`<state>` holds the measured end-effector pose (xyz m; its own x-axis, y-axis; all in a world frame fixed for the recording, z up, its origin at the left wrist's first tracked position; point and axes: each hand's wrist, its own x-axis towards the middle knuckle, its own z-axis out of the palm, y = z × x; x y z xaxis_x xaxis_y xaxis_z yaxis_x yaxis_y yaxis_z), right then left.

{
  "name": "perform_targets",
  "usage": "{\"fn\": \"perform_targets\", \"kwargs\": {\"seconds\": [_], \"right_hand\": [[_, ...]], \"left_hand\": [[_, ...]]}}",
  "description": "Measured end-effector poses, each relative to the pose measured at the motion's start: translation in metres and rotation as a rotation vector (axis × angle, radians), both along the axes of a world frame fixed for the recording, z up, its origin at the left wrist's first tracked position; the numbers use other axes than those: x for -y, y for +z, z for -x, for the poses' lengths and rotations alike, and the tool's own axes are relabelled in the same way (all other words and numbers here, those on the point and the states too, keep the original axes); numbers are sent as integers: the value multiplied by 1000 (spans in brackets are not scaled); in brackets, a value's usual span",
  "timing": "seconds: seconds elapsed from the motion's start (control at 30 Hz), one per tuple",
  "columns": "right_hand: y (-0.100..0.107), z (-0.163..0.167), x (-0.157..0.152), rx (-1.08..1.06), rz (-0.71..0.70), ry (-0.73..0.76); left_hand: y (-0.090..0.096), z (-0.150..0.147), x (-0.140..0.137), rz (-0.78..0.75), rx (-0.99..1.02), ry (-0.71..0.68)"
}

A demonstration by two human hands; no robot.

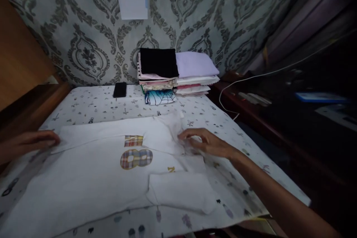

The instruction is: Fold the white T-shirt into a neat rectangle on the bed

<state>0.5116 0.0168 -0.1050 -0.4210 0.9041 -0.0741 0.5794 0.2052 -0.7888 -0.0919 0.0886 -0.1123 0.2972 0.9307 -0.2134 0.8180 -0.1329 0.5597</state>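
A white shirt (92, 178) lies spread out in front of me, with plaid figures and a small yellow letter on it. Its far side is folded over toward the middle, and one sleeve (181, 189) lies across the near right part. At the shirt's left edge, my left hand (36, 143) has its fingers closed on the fabric. My right hand (208, 142) pinches the cloth near the right end of the folded strip, where the picture is a little blurred.
Behind the shirt stand two stacks of folded clothes, one topped by a black garment (158, 62), the other by a lilac garment (196, 64). A black phone (119, 90) lies left of them on the patterned sheet (97, 108). A white cable (256, 75) runs along the right.
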Motion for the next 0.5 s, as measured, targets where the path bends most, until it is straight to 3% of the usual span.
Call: {"fn": "perform_targets", "kwargs": {"seconds": [0.1,0.2,0.27,0.37,0.5], "right_hand": [[-4,5,-39,79,-190,-216],[-20,12,-84,399,-291,-461],[-33,17,-104,521,-250,-485],[-46,17,-114,519,-256,-447],[-45,0,-112,433,-348,-452]], "left_hand": [[3,-16,-16,-133,-52,109],[-2,-36,-29,-235,-148,248],[-5,-47,-32,-216,-238,244],[-3,-58,-28,-135,-303,197],[16,-62,-17,-95,-130,302]]}}
